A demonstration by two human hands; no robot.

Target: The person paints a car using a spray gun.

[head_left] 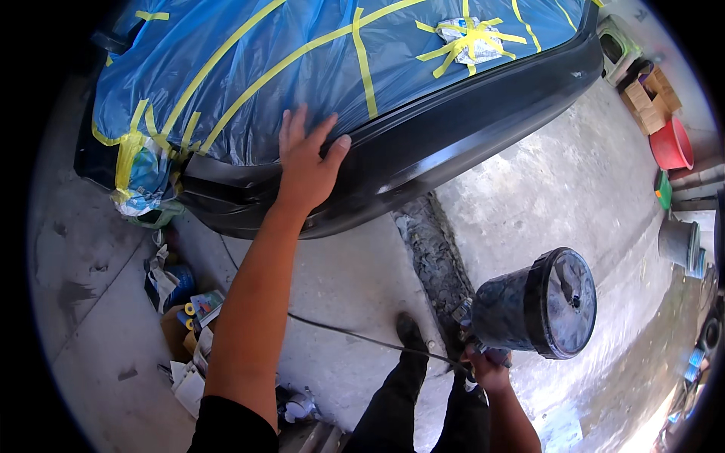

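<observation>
My left hand (308, 166) reaches forward with its fingers spread. It lies at the edge where blue masking film (302, 83), held by yellow tape, meets the glossy black bumper (461, 132) of a car. Low on the right, my right hand (489, 370) is wrapped round the handle of a paint spray gun (464, 311). The gun's large paint-smeared cup (502, 306) has a dark lid with a small hole, tilted toward me. A thin dark air hose (340, 330) runs from near the gun to the left across the floor.
A channel of rough dark rubble (427, 249) cuts through the concrete floor. At lower left stands a cardboard box (177, 332) with litter around it. Along the right wall are an open carton (649, 98), a red tub (671, 143) and a grey bucket (677, 240).
</observation>
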